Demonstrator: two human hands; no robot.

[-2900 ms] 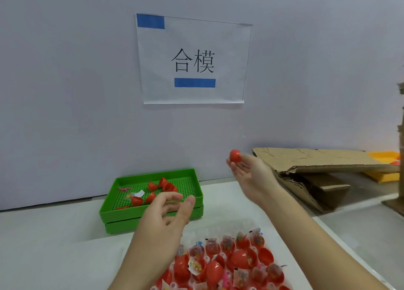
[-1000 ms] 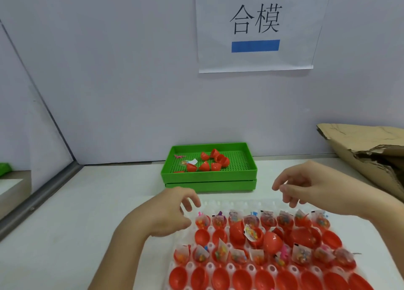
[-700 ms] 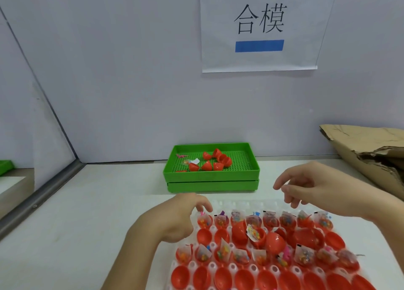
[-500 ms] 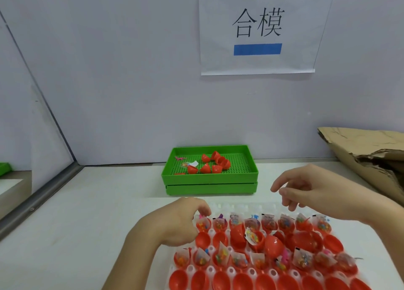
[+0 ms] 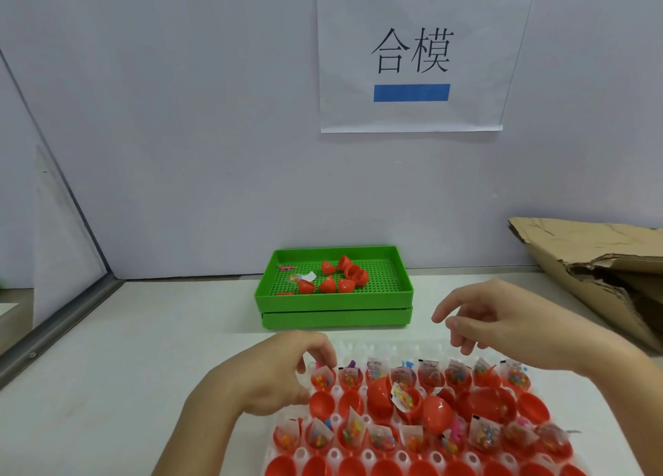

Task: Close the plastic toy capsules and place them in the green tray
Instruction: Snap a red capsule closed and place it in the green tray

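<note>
White table (image 5: 150, 350) across lower frame. Green tray (image 5: 333, 299) at centre, red capsule pieces (image 5: 339, 278) inside. Clear holder (image 5: 358, 350) of red capsule halves (image 5: 423, 421) at lower right. Right hand (image 5: 509, 326) above it, fingers loosely curled, empty. Left hand (image 5: 272, 378) at holder's upper-left corner, fingertips (image 5: 328, 360) on a filled half (image 5: 323, 380); grip unclear.

1. Two hands are seen: the left hand (image 5: 272, 375) and the right hand (image 5: 502, 325).
2. Two green trays (image 5: 333, 301) are stacked one on the other.
3. About seven red capsule pieces (image 5: 346, 285) are counted in the top tray.
4. One clear holder (image 5: 380, 348) of many red capsule halves (image 5: 321, 404) is seen; these cannot be counted exactly.
5. One paper sign (image 5: 412, 80) is seen.
6. One cardboard piece (image 5: 592, 256) is seen.
</note>
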